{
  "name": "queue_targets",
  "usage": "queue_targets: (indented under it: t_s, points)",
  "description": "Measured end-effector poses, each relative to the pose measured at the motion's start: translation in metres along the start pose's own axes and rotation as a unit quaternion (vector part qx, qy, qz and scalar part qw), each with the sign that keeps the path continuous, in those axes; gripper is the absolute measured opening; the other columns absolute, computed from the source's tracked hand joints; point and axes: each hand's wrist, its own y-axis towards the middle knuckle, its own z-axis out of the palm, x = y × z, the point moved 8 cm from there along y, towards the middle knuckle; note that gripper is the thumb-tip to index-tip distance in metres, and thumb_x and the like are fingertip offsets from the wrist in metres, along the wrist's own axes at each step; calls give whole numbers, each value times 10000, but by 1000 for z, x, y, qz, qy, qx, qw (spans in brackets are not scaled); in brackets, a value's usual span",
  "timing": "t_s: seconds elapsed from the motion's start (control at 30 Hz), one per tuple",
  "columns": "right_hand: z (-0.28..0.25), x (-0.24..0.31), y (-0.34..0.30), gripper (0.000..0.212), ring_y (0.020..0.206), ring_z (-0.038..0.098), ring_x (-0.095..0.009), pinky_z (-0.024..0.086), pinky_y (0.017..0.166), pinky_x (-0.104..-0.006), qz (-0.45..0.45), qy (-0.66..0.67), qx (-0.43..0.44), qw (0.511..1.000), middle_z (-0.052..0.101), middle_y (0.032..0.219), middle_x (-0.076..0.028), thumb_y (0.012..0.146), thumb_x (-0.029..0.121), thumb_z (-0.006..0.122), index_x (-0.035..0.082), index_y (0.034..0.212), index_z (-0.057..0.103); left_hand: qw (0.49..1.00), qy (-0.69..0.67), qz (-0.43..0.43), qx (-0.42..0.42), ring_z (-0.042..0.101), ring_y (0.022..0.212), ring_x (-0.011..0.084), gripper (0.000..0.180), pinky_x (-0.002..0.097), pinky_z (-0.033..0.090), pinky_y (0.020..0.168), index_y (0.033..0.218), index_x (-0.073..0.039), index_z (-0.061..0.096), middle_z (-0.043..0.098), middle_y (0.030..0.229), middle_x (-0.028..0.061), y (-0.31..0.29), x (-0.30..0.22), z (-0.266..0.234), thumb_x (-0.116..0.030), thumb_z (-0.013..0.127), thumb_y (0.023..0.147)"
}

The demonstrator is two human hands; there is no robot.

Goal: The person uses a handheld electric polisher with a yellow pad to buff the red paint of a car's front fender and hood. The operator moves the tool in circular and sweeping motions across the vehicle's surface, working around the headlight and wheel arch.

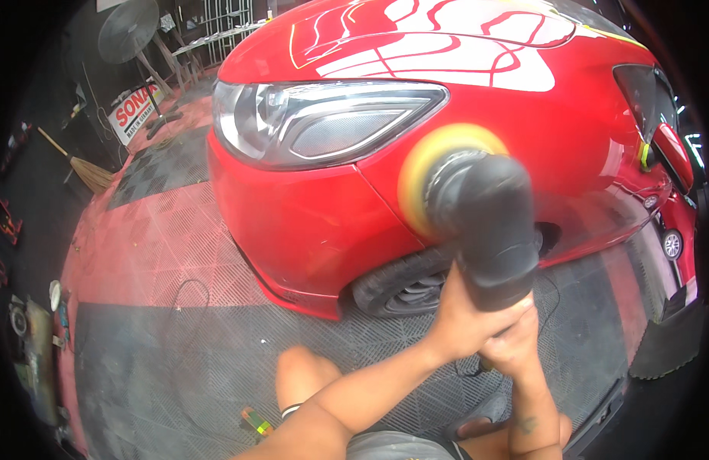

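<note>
A black power polisher (498, 222) is held in front of me by both hands, one close behind the other. My left hand (469, 318) is wrapped round its lower body. My right hand (515, 341) is closed on it just below and to the right, its grip partly hidden. The yellow polishing pad (413, 180), blurred, is at the red front fender of a car (293, 222), right of the headlight (331, 126) and above the front wheel (404, 287). From this angle I cannot tell how firmly it touches.
Red and dark grid floor tiles (140, 264) surround the car. A cable (174, 307) loops across them at left. By my left leg lies a small orange and green item (256, 420). A broom (90, 175), a sign board (136, 115) and a fan (128, 31) stand farther left.
</note>
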Motion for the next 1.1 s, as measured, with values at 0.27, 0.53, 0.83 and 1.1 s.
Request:
queue_targets:
  t_s: [0.27, 0.53, 0.83, 1.1]
  points:
    - [57, -10, -27, 1074, 1228, 750, -428, 629, 1011, -462, 27, -46, 68, 996, 707, 1413, -231, 683, 184, 951, 38, 1618, 443, 999, -8, -22, -34, 640, 1370, 251, 735, 422, 524, 1155, 1531, 29, 568, 631, 1540, 191, -63, 23, -58, -31, 878, 868]
    - [122, 34, -15, 1062, 964, 715, -346, 633, 811, -459, -55, -107, 112, 986, 671, 1116, -142, 677, 214, 930, 108, 1635, 486, 991, -99, -32, -82, 605, 1415, 302, 823, 477, 479, 1205, 1589, 41, 486, 580, 1592, 251, -103, 20, -136, -35, 838, 849]
    - [160, 78, 7, 1128, 1038, 704, -368, 647, 820, -460, -126, -100, 158, 974, 657, 1237, -172, 709, 224, 949, 57, 1683, 405, 971, -190, 10, -142, 627, 1373, 424, 821, 564, 542, 1171, 1564, -56, 465, 614, 1433, 255, -107, -17, -188, -111, 840, 836]
    - [133, 70, -7, 1198, 1133, 669, -411, 663, 806, -495, -100, -56, 137, 984, 596, 1298, -206, 737, 208, 937, 99, 1746, 300, 987, -149, -13, -53, 672, 1313, 314, 638, 486, 527, 1163, 1474, 36, 584, 687, 1385, 185, -85, -30, -154, -41, 802, 879]
